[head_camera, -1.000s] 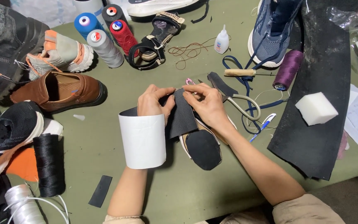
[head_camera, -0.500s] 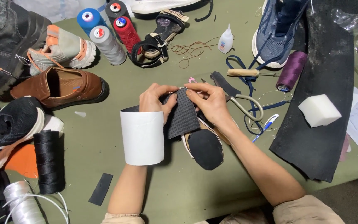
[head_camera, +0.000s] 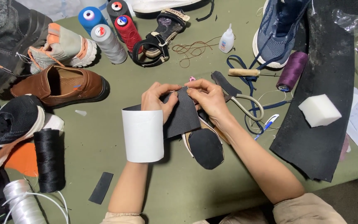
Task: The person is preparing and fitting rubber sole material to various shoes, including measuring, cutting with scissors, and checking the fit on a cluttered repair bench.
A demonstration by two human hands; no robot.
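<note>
Two hands, left hand (head_camera: 156, 99) and right hand (head_camera: 206, 97), each grip closed on one dark fabric piece (head_camera: 183, 114), seven thread spools

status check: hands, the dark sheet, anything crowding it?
Both hands, left and right, pinch the dark sheet at its top edge. White cuff wraps left wrist. Shoe sole beneath; scissors beside right hand.

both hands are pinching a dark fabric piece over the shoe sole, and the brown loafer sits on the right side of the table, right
Not quite. The head view shows the brown loafer on the left side of the table, not the right. The rest holds: the left hand and right hand both pinch the dark fabric piece over the shoe sole.
</note>
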